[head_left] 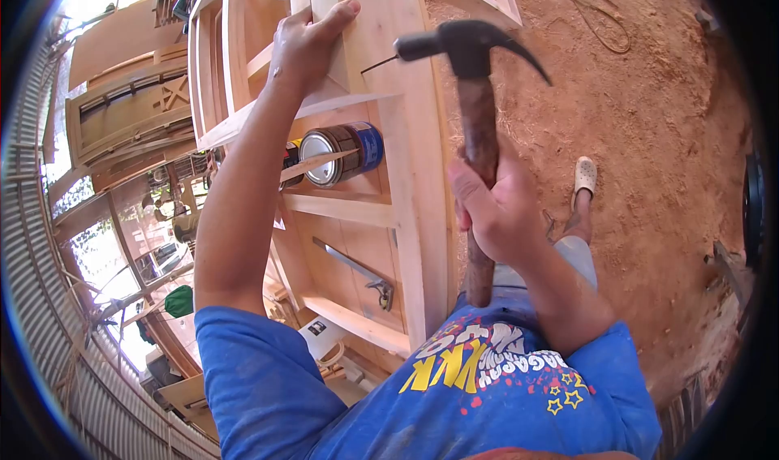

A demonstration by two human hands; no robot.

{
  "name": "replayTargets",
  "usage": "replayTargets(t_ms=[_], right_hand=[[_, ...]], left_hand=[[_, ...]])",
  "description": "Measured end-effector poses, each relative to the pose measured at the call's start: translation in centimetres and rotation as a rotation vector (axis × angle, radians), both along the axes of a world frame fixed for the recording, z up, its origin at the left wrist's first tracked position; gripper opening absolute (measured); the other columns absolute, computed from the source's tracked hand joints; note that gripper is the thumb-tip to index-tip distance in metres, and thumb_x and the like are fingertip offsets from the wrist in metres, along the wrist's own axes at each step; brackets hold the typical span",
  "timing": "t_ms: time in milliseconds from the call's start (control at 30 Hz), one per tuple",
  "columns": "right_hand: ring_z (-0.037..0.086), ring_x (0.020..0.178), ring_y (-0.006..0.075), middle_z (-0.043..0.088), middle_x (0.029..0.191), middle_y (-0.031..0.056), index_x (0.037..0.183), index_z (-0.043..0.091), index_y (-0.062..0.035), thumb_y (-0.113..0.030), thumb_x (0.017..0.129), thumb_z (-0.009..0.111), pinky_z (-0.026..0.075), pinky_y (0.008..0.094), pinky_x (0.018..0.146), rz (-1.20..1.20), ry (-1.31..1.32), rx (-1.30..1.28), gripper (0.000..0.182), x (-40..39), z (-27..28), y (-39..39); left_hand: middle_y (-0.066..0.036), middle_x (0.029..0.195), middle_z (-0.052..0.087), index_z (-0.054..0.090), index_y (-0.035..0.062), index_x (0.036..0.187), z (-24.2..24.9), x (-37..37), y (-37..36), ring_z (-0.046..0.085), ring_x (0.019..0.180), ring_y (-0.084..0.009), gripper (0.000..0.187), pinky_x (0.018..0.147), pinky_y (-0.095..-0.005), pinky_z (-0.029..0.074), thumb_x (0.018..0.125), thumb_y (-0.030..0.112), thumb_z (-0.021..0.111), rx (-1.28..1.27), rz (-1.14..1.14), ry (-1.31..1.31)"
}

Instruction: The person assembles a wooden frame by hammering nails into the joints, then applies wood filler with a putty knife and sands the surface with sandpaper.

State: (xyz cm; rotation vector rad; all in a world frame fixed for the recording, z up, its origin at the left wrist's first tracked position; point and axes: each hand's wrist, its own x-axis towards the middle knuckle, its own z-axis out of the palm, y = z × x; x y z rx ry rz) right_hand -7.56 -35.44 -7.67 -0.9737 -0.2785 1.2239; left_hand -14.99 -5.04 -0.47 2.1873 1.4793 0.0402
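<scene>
My right hand (pixel 497 208) grips the hammer (pixel 475 95), its face on the nail (pixel 378 64); my left hand (pixel 304 42) clasps the wooden frame (pixel 414 176) just beside. A glancing blow could bend the nail or strike those fingers.

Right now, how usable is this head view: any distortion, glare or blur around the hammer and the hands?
Head view: strong fisheye bending with a dark round border; daylight at the upper left is blown out white. The hammer, the nail, the left hand on the wooden frame and the right hand are evenly lit and sharp, and the can shows mild shine.
</scene>
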Motion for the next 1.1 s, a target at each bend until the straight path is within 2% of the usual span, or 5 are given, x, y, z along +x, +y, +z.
replayTargets(t_ms=[267, 700, 800, 900, 1100], right_hand=[[0.049, 0.052, 0.0066, 0.053, 0.071, -0.0007, 0.12, 0.047, -0.0042, -0.015, 0.11, 0.056, 0.045, 0.0247, 0.05, -0.443, 0.005, 0.153, 0.017, 1.3, 1.5, -1.4], [0.049, 0.051, 0.0068, 0.054, 0.073, 0.0009, 0.121, 0.047, -0.0043, -0.014, 0.108, 0.059, 0.045, 0.0252, 0.048, -0.041, 0.006, -0.013, 0.02, 0.4, -0.3, -1.0], [0.049, 0.051, 0.007, 0.054, 0.074, 0.0011, 0.121, 0.047, -0.0044, -0.015, 0.109, 0.059, 0.045, 0.0251, 0.047, -0.045, 0.019, 0.007, 0.02, 0.6, -0.3, -0.7], [0.049, 0.051, 0.0071, 0.054, 0.073, 0.001, 0.121, 0.047, -0.0046, -0.016, 0.109, 0.059, 0.045, 0.0251, 0.047, -0.051, 0.001, -0.018, 0.02, 0.7, 0.4, -0.7], [0.052, 0.053, 0.0062, 0.054, 0.074, -0.0002, 0.118, 0.048, -0.0042, -0.017, 0.107, 0.062, 0.044, 0.0242, 0.048, -0.093, 0.035, 0.022, 0.022, -0.6, 0.3, -0.3]], left_hand=[[-0.018, 0.091, 0.076, 0.076, -0.0069, 0.104, -1.3, -0.6, 0.8, 0.074, 0.084, -0.0257, 0.077, 0.08, -0.0409, 0.058, 0.079, 0.066, 0.074, 0.038, -0.013, -0.086], [-0.009, 0.094, 0.072, 0.076, -0.0031, 0.108, -0.2, 0.1, -0.1, 0.069, 0.087, -0.0187, 0.07, 0.087, -0.0351, 0.053, 0.082, 0.062, 0.073, 0.012, 0.037, 0.07], [-0.026, 0.09, 0.074, 0.073, -0.014, 0.091, -0.2, 0.2, -0.3, 0.075, 0.083, -0.0328, 0.078, 0.08, -0.0439, 0.059, 0.08, 0.063, 0.073, 0.057, 0.01, 0.011], [-0.01, 0.09, 0.071, 0.075, -0.0055, 0.106, -0.6, 0.0, 0.3, 0.068, 0.084, -0.018, 0.068, 0.081, -0.0358, 0.055, 0.082, 0.058, 0.075, 0.022, 0.046, 0.036], [-0.012, 0.091, 0.072, 0.076, -0.0083, 0.103, 0.2, 0.6, -0.5, 0.067, 0.082, -0.0178, 0.065, 0.078, -0.034, 0.055, 0.083, 0.054, 0.076, 0.063, 0.025, 0.074]])
